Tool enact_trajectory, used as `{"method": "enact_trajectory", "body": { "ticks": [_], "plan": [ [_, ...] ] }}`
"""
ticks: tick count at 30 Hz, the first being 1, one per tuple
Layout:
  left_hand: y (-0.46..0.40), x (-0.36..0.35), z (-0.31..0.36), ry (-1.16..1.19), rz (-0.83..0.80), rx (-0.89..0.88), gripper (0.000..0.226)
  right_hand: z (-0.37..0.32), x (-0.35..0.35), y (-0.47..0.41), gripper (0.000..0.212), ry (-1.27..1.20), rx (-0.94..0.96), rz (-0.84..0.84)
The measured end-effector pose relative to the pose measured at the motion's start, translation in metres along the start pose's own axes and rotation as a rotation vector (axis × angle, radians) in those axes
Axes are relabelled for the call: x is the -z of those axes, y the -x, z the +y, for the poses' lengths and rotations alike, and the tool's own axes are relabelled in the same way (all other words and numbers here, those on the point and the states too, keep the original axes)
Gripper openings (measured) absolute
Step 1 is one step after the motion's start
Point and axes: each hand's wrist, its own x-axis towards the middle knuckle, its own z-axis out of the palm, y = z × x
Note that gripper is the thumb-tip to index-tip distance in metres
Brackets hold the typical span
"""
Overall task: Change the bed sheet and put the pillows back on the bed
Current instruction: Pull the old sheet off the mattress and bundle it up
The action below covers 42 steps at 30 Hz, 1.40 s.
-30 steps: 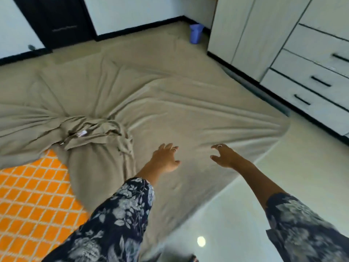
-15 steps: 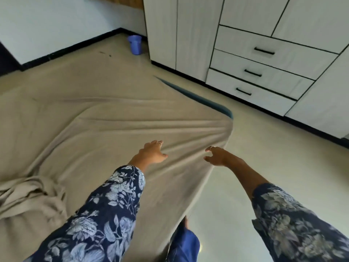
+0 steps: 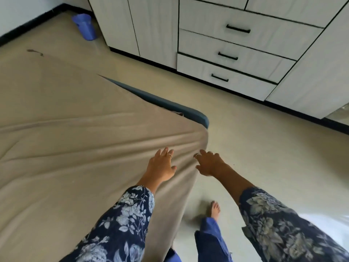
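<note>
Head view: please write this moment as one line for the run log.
left hand open over beige sheet | right hand open at sheet corner | blue mattress corner uncovered | no pillows visible

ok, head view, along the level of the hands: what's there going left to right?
sheet → left hand → right hand → bare floor. Both hands are open, fingers spread, reaching toward the sheet's hanging corner.
</note>
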Motion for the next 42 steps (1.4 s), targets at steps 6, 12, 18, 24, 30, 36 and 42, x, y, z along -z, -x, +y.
{"method": "enact_trajectory", "body": {
  "ticks": [6,12,18,24,30,36,42],
  "plan": [
    [-0.088,-0.044,-0.004,0.15,-0.103,0.178,0.067,0.067,-0.016,-0.118,0.052,-0.117,-0.157,-0.128],
    [-0.143,-0.105,-0.012,0.33,0.088,0.338,0.059,0.124,-0.042,-0.219,0.069,-0.555,-0.38,-0.089],
    [-0.186,-0.135,0.025,0.279,0.286,0.195,0.044,0.139,-0.079,-0.243,0.049,-0.545,-0.306,0.235],
    [-0.193,-0.122,0.085,0.284,0.194,0.203,0.062,0.08,-0.03,-0.218,0.034,-0.683,0.142,0.317],
    [-0.186,-0.111,0.086,0.292,0.096,0.395,0.063,0.048,0.006,-0.238,0.039,-0.846,-0.128,0.414],
    [-0.171,-0.14,0.058,0.14,0.039,0.336,0.067,0.132,-0.06,-0.251,0.068,-0.635,-0.502,-0.046],
    [-0.166,-0.156,0.056,0.064,0.038,0.304,0.066,0.13,-0.074,-0.248,0.045,-0.808,-0.367,0.235]
  ]
}}
